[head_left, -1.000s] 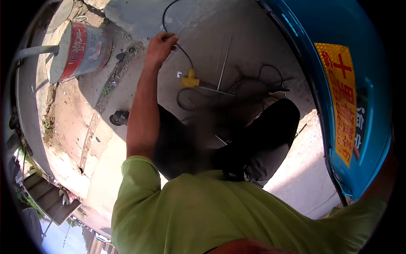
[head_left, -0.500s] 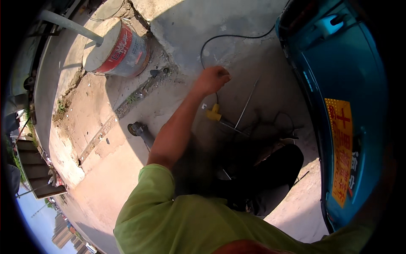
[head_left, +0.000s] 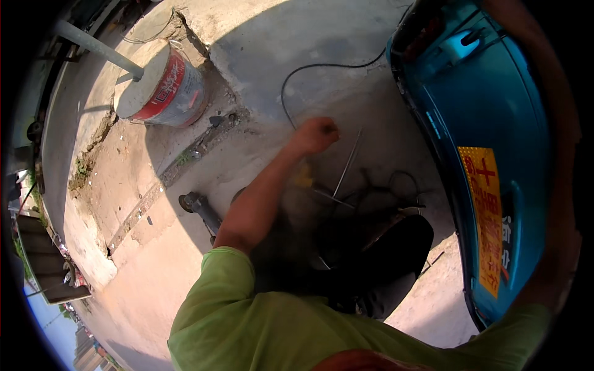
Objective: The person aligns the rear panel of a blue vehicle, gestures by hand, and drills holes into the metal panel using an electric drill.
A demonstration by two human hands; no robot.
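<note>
A grinder (head_left: 204,211) lies well left of the left hand (head_left: 317,135); just below its blurred fingers, a yellow tool (head_left: 304,176). They curl; whether closed, I cannot tell. Below right, a metal rod (head_left: 348,164); farther right, a blue panel (head_left: 495,114). The right hand is out of view.

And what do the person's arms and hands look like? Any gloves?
Both arms come out of short, light green sleeves. The left hand has no glove, and I see no watch or bracelet on that wrist. The right arm is bare below its sleeve too, but dim at the picture's edge; the right hand doesn't show.
</note>
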